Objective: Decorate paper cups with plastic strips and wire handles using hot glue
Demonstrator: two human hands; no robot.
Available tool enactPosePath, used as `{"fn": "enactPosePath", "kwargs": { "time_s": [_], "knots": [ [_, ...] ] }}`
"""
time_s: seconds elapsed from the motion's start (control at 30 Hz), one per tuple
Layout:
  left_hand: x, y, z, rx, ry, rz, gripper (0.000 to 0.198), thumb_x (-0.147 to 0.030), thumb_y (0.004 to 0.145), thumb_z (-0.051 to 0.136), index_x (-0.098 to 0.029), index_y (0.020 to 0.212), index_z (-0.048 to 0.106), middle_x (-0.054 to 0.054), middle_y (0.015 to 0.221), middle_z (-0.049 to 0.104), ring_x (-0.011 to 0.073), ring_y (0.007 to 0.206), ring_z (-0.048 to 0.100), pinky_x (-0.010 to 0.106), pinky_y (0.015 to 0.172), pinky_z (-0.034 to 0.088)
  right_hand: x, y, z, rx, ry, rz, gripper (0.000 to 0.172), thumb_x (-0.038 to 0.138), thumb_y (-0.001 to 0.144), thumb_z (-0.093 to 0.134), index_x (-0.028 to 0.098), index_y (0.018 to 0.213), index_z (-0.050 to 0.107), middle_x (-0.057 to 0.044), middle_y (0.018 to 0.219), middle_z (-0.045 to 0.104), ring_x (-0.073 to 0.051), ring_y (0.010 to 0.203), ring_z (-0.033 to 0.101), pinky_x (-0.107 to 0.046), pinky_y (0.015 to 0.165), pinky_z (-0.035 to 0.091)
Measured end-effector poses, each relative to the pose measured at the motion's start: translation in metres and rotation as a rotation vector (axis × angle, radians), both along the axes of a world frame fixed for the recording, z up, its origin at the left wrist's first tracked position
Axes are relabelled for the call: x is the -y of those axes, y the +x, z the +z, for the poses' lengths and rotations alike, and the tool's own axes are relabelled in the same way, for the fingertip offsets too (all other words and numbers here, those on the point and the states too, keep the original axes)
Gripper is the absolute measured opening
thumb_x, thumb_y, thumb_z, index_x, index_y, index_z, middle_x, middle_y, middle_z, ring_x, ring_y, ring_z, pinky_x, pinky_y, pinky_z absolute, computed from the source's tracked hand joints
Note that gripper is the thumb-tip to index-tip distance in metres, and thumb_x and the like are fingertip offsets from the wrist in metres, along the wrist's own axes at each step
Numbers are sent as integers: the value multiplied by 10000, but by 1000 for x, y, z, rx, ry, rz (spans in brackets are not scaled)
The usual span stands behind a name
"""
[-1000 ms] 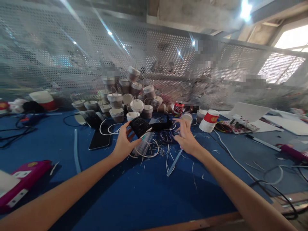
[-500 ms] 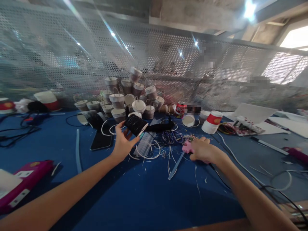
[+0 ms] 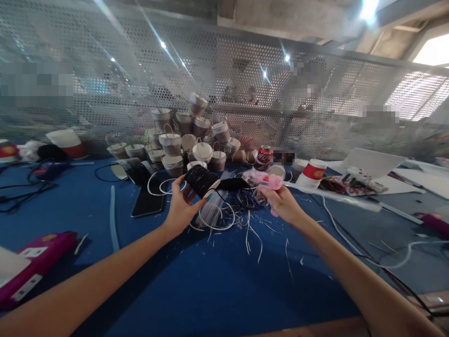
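My left hand (image 3: 181, 210) is closed around a paper cup wrapped in black yarn (image 3: 201, 181), tilted on its side above the table, its pale rim toward the right. A black strand runs from it to a dark bundle of yarn (image 3: 235, 183). My right hand (image 3: 286, 204) grips a pink hot glue gun (image 3: 269, 180) by its handle, its nozzle end toward the left near that bundle. A long translucent glue stick (image 3: 333, 195) sticks out behind the gun to the right. Below the cup lie clear glue sticks (image 3: 213, 209) and a loop of white cord (image 3: 234, 217).
Small grey-and-white cup buckets (image 3: 172, 164) are piled against the perforated metal screen (image 3: 252, 61). A red soda can (image 3: 264, 157) and a red-and-white paper cup (image 3: 312, 174) stand behind my right hand. A black phone (image 3: 149, 201) and a magenta power strip (image 3: 42, 255) lie left.
My right hand has lifted the glue gun off the table, turning it so its nozzle end faces left and its glue stick trails right. My left hand keeps the cup at nearly the same spot.
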State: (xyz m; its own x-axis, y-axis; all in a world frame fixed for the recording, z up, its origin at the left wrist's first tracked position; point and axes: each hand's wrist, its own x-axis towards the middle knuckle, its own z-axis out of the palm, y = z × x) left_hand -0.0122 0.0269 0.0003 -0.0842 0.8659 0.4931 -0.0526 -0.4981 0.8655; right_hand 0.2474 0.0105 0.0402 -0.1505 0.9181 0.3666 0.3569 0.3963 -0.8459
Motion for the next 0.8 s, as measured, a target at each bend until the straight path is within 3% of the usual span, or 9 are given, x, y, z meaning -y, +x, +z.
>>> {"fn": "enactPosePath", "kwargs": {
  "time_s": [0.07,0.17,0.5,0.8],
  "knots": [
    [1,1,0,18,15,-2,707,-214,551,770,-244,1109,336,97,1274,375,229,1121,502,431,966,424,6,-10,-1,-216,-84,105,239,368,787,427,203,646,526,5,501,496,-133,455,473,-272,452,403],
    [1,1,1,15,29,-4,703,-218,543,776,-252,1096,343,92,1292,350,226,1115,501,422,949,441,19,-22,-2,-333,-183,227,242,353,782,424,199,626,528,-3,478,515,-124,384,456,-260,376,359],
    [2,1,-1,-30,36,-22,724,-256,549,782,-261,1118,335,87,1294,341,231,1122,495,422,946,444,26,-27,-4,-430,-280,256,229,383,753,480,187,639,508,44,416,462,-66,266,333,-220,274,296],
    [4,2,0,-35,51,-25,714,-249,553,781,-256,1118,345,82,1273,364,235,1130,489,436,961,428,27,-28,-3,-443,-313,281,223,379,739,506,191,621,500,55,399,444,-51,251,302,-200,253,258]
  ]
}}
